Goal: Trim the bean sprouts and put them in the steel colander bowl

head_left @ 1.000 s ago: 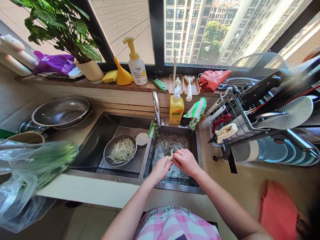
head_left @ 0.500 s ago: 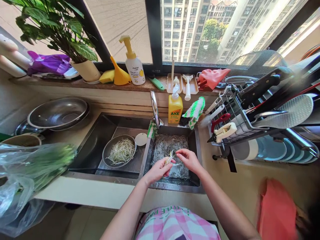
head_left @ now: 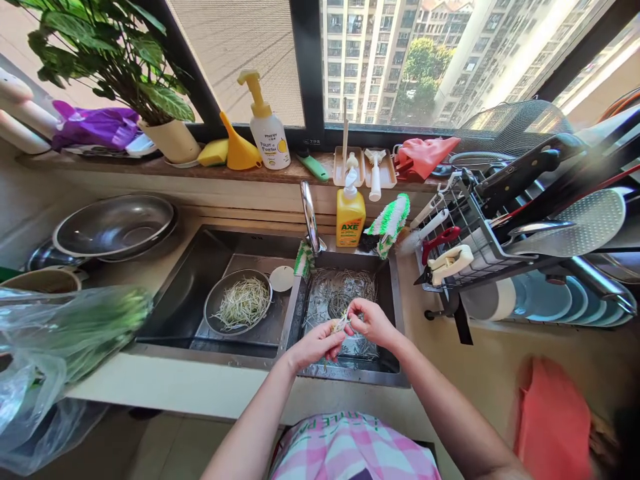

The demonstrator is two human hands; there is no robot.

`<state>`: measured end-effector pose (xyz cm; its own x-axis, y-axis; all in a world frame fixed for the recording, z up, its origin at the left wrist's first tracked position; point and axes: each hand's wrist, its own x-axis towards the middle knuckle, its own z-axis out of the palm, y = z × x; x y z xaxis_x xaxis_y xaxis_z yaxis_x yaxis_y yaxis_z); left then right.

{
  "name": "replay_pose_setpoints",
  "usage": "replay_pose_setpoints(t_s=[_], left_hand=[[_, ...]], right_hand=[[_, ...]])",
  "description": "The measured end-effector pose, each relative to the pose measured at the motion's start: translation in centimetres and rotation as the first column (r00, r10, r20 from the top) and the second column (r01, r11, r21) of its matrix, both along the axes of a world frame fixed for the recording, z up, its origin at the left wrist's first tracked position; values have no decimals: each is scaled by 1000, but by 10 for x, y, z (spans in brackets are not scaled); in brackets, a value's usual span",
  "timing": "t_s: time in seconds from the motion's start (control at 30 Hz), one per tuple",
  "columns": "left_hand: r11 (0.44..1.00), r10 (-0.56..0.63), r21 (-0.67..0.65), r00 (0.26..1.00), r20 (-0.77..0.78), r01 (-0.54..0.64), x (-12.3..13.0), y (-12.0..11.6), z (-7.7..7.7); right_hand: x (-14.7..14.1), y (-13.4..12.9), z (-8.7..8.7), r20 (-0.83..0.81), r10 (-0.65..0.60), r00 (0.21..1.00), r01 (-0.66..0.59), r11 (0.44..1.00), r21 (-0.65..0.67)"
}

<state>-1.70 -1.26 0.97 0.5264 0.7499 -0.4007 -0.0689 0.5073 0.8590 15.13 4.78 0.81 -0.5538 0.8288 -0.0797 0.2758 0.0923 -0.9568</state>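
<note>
Over the right sink basin (head_left: 395,293), my left hand (head_left: 317,345) is closed round a few bean sprouts (head_left: 341,324). The fingers of my right hand (head_left: 371,321) are pinched at the upper ends of these same sprouts, close against the left fingertips. Which strands each hand grips is too fine to tell. Below them, thin stringy sprout scraps (head_left: 357,283) lie spread over the wet basin floor. In the left basin (head_left: 200,267) a round metal bowl (head_left: 213,313) holds a heap of white bean sprouts (head_left: 244,301), beside a small white disc (head_left: 283,279).
The faucet (head_left: 310,220) rises behind the divider, near a yellow soap bottle (head_left: 350,217) and a green-white cloth (head_left: 390,223). At right stands a dish rack (head_left: 465,267) with knives and plates. A plastic bag of greens (head_left: 100,333) and a wok (head_left: 115,227) are at left.
My right hand has moved left and slightly down, so its fingertips now meet the sprouts in my left hand. The left hand stays nearly in place.
</note>
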Motion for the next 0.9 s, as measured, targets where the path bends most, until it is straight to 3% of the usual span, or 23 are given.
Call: replay_pose_setpoints(t_s=[0.1,0.23,0.33,0.4,0.53,0.6,0.73,0.9], left_hand=[[999,48,-19,998,47,-48,-1,-1,0],[985,166,-79,970,179,-154,-4,-3,-3],[961,263,-172,911,317,-217,-5,-5,-6],[946,305,-228,874,377,-231,-4,-4,-8],[927,348,-270,863,367,-260,-1,-1,-10],[925,357,-252,876,324,-284,1,0,-10],[933,342,-193,912,224,-303,4,1,-9],[944,322,-125,936,140,-306,7,0,-11]], right_hand=[[0,1,-4,72,-126,989,115,983,141],[8,4,-25,206,-135,969,137,991,5],[13,-1,-42,347,-147,926,151,988,17],[12,-7,-44,300,-153,942,164,986,-13],[0,-15,-24,-34,-178,983,163,950,-266],[-4,-14,-10,-120,-254,960,214,937,-275],[-6,-8,6,-13,-184,983,178,967,-183],[-7,-5,2,112,-129,985,151,964,-220]])
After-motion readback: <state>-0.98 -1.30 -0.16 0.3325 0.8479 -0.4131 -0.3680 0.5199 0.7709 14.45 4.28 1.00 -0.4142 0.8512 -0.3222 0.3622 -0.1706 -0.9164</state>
